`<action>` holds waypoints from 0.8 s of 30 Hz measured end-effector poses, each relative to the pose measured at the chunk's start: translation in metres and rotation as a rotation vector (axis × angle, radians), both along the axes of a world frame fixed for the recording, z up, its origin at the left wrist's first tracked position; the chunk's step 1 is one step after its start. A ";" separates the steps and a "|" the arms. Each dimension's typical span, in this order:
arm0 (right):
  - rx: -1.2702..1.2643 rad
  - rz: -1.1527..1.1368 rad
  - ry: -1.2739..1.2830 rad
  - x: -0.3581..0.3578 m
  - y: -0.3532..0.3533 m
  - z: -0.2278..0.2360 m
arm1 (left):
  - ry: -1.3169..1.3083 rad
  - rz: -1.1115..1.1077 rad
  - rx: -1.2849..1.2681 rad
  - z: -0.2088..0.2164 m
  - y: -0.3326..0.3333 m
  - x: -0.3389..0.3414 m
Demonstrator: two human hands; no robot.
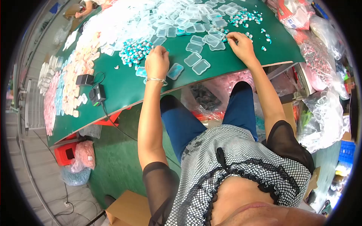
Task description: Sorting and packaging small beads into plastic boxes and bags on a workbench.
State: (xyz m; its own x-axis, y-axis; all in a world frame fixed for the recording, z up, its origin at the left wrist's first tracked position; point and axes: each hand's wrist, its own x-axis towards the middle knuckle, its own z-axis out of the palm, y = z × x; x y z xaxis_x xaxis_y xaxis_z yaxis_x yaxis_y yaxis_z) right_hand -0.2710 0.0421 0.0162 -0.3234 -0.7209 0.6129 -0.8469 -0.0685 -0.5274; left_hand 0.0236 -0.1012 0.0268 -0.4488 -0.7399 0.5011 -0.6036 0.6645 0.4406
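Observation:
My left hand [157, 63] is over the green table, beside a heap of small teal-and-white pieces [134, 52]. Its fingers are curled in, and whatever they pinch is hidden. An open clear plastic case with teal inside [175, 71] lies by its wrist, and another teal-filled case [141, 72] shows on the other side. Farther right, my right hand [241, 46] reaches to a scatter of the same pieces; thumb and forefinger are bent with a gap between them. Open clear cases [200, 66] lie between the two hands.
A large pile of clear cases [177, 15] covers the table's far side. Peach cases [79, 67] stand in rows at the left, near a black adapter [97, 94] with a cord. Plastic bags [318, 60] crowd the right edge. Another person's hand [78, 15] shows far left.

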 end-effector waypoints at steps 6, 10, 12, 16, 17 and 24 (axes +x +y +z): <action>0.073 -0.066 0.162 -0.023 0.000 0.003 | 0.177 -0.102 0.160 0.016 0.044 -0.009; 0.228 -0.093 0.224 -0.021 0.010 0.005 | 0.458 -0.161 0.407 0.003 0.070 -0.015; 0.319 -0.101 0.361 -0.012 0.013 0.006 | 0.524 -0.201 0.531 -0.001 0.086 -0.016; 0.325 -0.093 0.493 -0.003 0.015 0.012 | 0.622 -0.191 0.648 -0.011 0.103 -0.021; 0.346 -0.080 0.505 -0.004 0.015 0.012 | 0.566 -0.177 0.572 -0.013 0.105 -0.021; 0.258 -0.028 0.499 -0.007 0.009 0.003 | 0.419 -0.124 0.358 -0.014 0.115 -0.029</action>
